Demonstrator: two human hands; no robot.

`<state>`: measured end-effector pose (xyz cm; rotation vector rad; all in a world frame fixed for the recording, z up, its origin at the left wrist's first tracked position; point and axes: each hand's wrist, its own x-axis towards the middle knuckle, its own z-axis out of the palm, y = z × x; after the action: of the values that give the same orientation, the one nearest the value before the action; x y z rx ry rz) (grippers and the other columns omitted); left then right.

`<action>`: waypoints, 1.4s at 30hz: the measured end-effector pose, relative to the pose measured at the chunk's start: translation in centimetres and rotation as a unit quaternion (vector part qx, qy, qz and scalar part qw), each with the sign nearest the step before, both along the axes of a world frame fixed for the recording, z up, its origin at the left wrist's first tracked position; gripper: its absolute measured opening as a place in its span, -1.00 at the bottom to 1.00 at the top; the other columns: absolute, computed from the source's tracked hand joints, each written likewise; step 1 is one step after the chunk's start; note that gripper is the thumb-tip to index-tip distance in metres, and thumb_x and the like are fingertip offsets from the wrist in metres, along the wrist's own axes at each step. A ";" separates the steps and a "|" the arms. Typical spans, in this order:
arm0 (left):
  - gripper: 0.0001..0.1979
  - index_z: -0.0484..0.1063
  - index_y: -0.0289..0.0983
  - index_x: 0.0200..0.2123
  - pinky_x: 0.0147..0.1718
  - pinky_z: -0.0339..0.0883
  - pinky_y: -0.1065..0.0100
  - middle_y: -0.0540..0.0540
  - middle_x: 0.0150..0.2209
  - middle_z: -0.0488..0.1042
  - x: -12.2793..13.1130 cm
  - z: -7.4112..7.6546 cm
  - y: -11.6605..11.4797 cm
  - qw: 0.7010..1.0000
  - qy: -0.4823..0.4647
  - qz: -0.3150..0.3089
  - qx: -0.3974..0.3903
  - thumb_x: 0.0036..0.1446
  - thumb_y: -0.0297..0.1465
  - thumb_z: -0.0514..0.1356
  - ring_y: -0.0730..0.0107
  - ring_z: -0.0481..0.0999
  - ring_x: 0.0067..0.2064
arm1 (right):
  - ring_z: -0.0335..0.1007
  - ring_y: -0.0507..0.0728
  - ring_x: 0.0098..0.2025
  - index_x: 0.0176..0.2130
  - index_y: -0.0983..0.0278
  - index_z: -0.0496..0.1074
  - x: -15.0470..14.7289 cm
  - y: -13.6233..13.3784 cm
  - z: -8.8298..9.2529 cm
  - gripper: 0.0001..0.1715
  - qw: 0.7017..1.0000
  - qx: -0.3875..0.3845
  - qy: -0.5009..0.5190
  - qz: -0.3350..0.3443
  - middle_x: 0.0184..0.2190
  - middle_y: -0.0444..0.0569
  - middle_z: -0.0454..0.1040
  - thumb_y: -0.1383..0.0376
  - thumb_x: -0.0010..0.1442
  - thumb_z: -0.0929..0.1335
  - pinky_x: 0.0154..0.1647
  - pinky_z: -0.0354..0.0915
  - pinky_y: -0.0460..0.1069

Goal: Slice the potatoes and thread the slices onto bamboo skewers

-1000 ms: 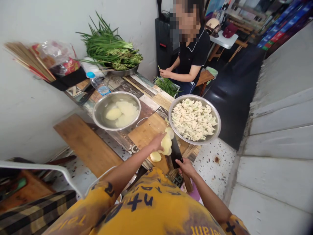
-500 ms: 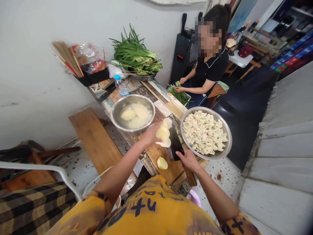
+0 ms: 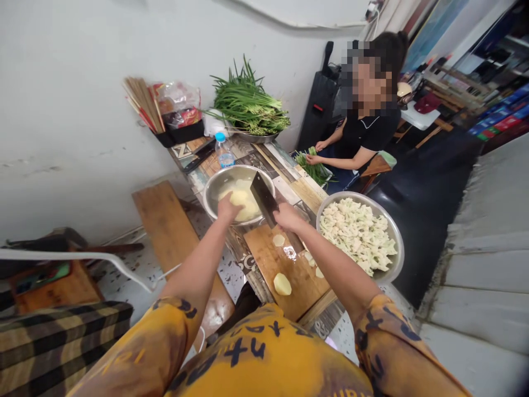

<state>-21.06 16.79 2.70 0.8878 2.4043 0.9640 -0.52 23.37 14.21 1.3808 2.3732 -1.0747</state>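
In the head view, both forearms are stretched forward from the sleeves of a yellow shirt [image 3: 256, 353], with the left the more steeply raised. The left hand [image 3: 230, 208] is held at the near side of a metal bowl [image 3: 212, 190], over its rim, wrist toward the wearer. Its thumb is set apart from the fingers and pointed to the right; the fingertips are hidden among pale potato pieces [image 3: 240, 197] lying in the bowl, so whether any piece is gripped cannot be told.

The right hand [image 3: 288, 216] is closed round the handle of a cleaver [image 3: 263, 196], knuckles forward, with the forearm slanted in across the right edge of the cutting board [image 3: 264, 248]. The broad dark blade is tilted up and to the left, its upper part seen against the right side of the bowl; contact with the rim cannot be made out. The handle's lower end is seen below the fist, over the board.

On the board, a cut potato [image 3: 282, 284] is left near the wearer, and a thin slice [image 3: 279, 240] lies farther off, toward the bowl. To the right, a wide bowl [image 3: 397, 234] is filled with cauliflower [image 3: 355, 237]. Beyond the table [image 3: 303, 190], green stalks [image 3: 314, 168] are being handled by a seated person [image 3: 361, 135].
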 end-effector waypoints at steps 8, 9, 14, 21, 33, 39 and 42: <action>-0.56 0.29 -0.36 0.03 0.08 0.11 0.12 -0.25 0.02 0.33 5.1 2.7 -2.7 0.968 0.193 -0.114 0.113 0.05 -0.38 0.11 0.14 0.26 0.08 | 0.35 0.03 -0.64 -0.35 0.33 0.39 8.3 -2.2 -0.4 -0.64 0.992 0.045 0.073 -0.090 -0.71 -0.10 0.40 0.19 0.23 0.13 -0.51 0.23 -0.13; -0.60 0.31 -0.33 0.02 0.06 0.14 0.13 -0.22 -0.01 0.36 7.0 2.7 -3.9 0.956 0.193 -0.180 0.126 0.09 -0.37 0.08 0.17 0.29 0.05 | 0.35 0.04 -0.64 -0.37 0.33 0.38 9.9 -2.9 -0.7 -0.62 0.991 0.044 0.073 -0.101 -0.71 -0.10 0.39 0.17 0.23 0.13 -0.52 0.22 -0.12; -0.73 0.41 -0.27 -0.12 -0.11 0.33 0.24 -0.18 -0.15 0.43 16.6 0.1 -11.7 0.916 0.125 -0.366 0.106 0.16 -0.32 0.04 0.29 0.41 -0.12 | 0.39 0.09 -0.51 -0.38 0.33 0.38 17.6 -8.6 -3.0 -0.62 0.992 0.071 0.003 -0.101 -0.59 -0.02 0.46 0.16 0.22 0.15 -0.49 0.17 -0.10; -0.78 0.37 -0.27 -0.14 -0.07 0.33 0.10 -0.21 -0.14 0.43 19.5 -4.3 -18.0 0.837 0.164 -0.482 0.202 0.17 -0.36 0.05 0.25 0.38 -0.03 | 0.42 0.09 -0.42 -0.33 0.34 0.38 22.6 -16.7 -6.1 -0.62 0.991 0.064 -0.111 -0.023 -0.47 0.05 0.50 0.23 0.28 0.10 -0.45 0.10 -0.10; -0.61 0.21 -0.32 0.08 -0.02 0.30 0.03 -0.25 -0.08 0.42 21.1 -5.8 -14.2 0.800 0.155 -0.531 0.233 0.18 -0.41 0.05 0.18 0.33 0.05 | 0.45 0.11 -0.39 -0.30 0.32 0.35 22.5 -17.2 -7.2 -0.64 0.989 0.056 -0.134 0.016 -0.43 0.06 0.51 0.25 0.30 0.08 -0.42 0.14 -0.09; -0.61 0.20 -0.26 0.09 -0.05 0.34 0.06 -0.20 -0.09 0.44 20.7 -4.9 -13.6 0.786 0.182 -0.551 0.214 0.17 -0.42 0.06 0.18 0.36 0.04 | 0.45 0.11 -0.40 -0.31 0.32 0.35 22.0 -16.7 -7.0 -0.66 0.990 0.034 -0.137 0.027 -0.45 0.05 0.51 0.27 0.29 0.09 -0.45 0.12 -0.08; -0.60 0.20 -0.27 0.09 -0.07 0.35 0.09 -0.21 -0.10 0.44 20.4 -4.6 -13.4 0.776 0.189 -0.563 0.212 0.17 -0.42 0.07 0.18 0.37 0.02 | 0.44 0.11 -0.41 -0.29 0.32 0.35 22.1 -16.6 -6.0 -0.68 0.988 0.040 -0.143 0.036 -0.45 0.05 0.50 0.29 0.29 0.10 -0.47 0.11 -0.07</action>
<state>-0.64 3.42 -1.87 2.4504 1.3249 0.8096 21.54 6.79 8.19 1.3594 2.2573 -0.7149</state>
